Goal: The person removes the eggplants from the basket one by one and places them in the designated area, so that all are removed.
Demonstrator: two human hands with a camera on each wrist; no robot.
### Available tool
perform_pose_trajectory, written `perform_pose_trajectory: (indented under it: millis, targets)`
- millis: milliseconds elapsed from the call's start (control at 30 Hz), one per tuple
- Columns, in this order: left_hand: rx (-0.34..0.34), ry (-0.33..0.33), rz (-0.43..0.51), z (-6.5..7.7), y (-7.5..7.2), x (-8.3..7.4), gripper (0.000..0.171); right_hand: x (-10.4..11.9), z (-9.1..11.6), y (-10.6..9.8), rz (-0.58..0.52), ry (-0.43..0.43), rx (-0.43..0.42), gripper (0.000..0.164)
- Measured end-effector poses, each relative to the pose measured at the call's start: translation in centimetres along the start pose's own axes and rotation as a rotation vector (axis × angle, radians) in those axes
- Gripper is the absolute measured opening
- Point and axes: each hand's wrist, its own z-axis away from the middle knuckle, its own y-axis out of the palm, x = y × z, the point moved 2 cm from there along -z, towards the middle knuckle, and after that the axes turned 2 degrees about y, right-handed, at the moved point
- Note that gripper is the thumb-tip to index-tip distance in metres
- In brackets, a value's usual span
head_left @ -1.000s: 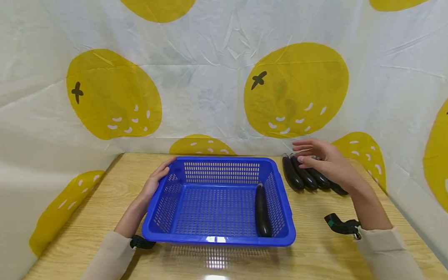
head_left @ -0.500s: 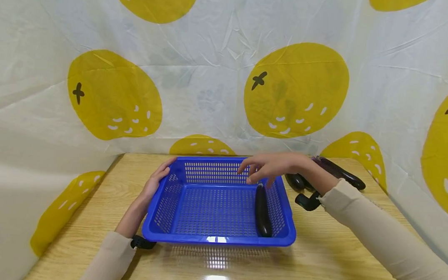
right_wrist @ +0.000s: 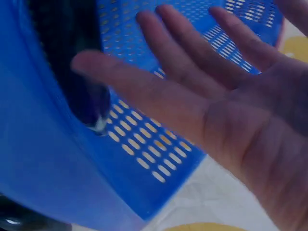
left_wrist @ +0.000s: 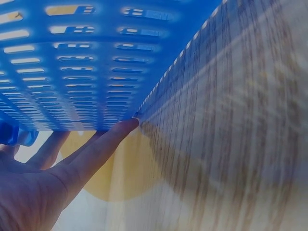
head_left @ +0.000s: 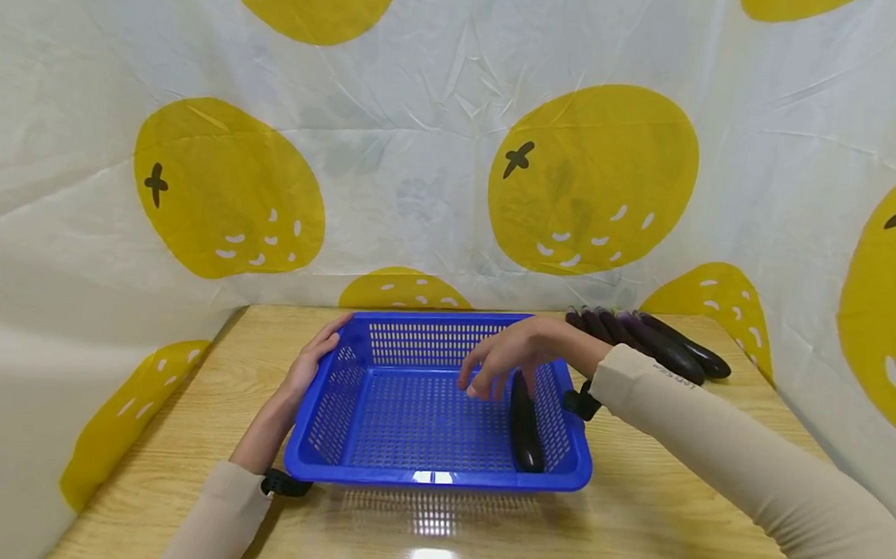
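Note:
A blue plastic basket (head_left: 439, 479) with slotted walls sits on the wooden table. Along its right wall inside lies a dark purple eggplant (head_left: 526, 425), stem end away from me. My left hand (head_left: 307, 365) rests against the basket's left side, with straight fingers touching the outer wall in the left wrist view. Over the basket's right part reaches my right hand (head_left: 511, 353), near the eggplant's stem end. Its fingers (right_wrist: 187, 53) are spread and relaxed, holding nothing. In the right wrist view the thumb overlaps the eggplant (right_wrist: 72, 62); I cannot tell whether they touch.
Several more eggplants (head_left: 659, 343) lie side by side on the table (head_left: 649, 488), right of the basket and partly behind my right forearm. A white cloth (head_left: 406, 211) printed with yellow fruit hangs behind and at both sides.
My right hand has moved left from above the eggplants on the table, crossed the basket's right rim and lowered into the basket. The left hand, basket and the eggplant inside have stayed put.

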Motion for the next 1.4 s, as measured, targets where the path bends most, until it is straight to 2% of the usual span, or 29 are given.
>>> perform_pose_trajectory:
  millis: [167,300,367,567,733,800,900,1033,1133,1267,1400]
  targets:
    - [-0.008,-0.003,-0.006,-0.2,0.1,0.1,0.053,-0.3,-0.8,0.5,-0.026,0.079,0.015,0.056]
    - [-0.009,-0.001,0.003,-0.2,0.0,0.1,0.053,-0.4,-1.3,0.6,-0.039,0.102,0.021,0.077]
    - [-0.013,0.0,0.002,-0.1,0.0,0.1,0.053,-0.3,-1.5,0.6,-0.049,0.108,0.022,0.082]
    - [-0.019,-0.004,-0.01,0.0,-0.1,0.1,0.053,0.3,-2.0,0.7,-0.07,0.065,0.025,0.071]
    - [-0.021,-0.008,-0.007,0.0,-0.1,0.1,0.053,1.2,-2.5,0.6,-0.1,-0.062,-0.019,0.065]
    - [-0.019,-0.005,-0.002,0.0,0.0,0.0,0.053,1.5,-2.5,0.6,-0.098,-0.111,-0.04,0.058]
    - [-0.017,-0.004,0.002,-0.1,0.0,0.0,0.053,1.7,-2.4,0.5,-0.051,-0.128,-0.061,0.04]
    - [-0.016,0.002,0.002,-0.2,0.1,0.0,0.053,1.5,-2.3,0.4,0.068,-0.054,-0.057,0.019]
    - [-0.015,0.006,-0.003,-0.2,0.1,0.0,0.053,1.2,-2.3,0.4,0.131,0.031,0.003,0.012]
    - [-0.011,0.003,-0.007,-0.1,0.0,0.0,0.053,1.1,-2.5,0.7,0.149,0.121,0.086,0.014]
    - [-0.009,0.001,-0.01,-0.1,0.0,0.1,0.053,1.1,-2.8,0.9,0.161,0.2,0.102,0.026]
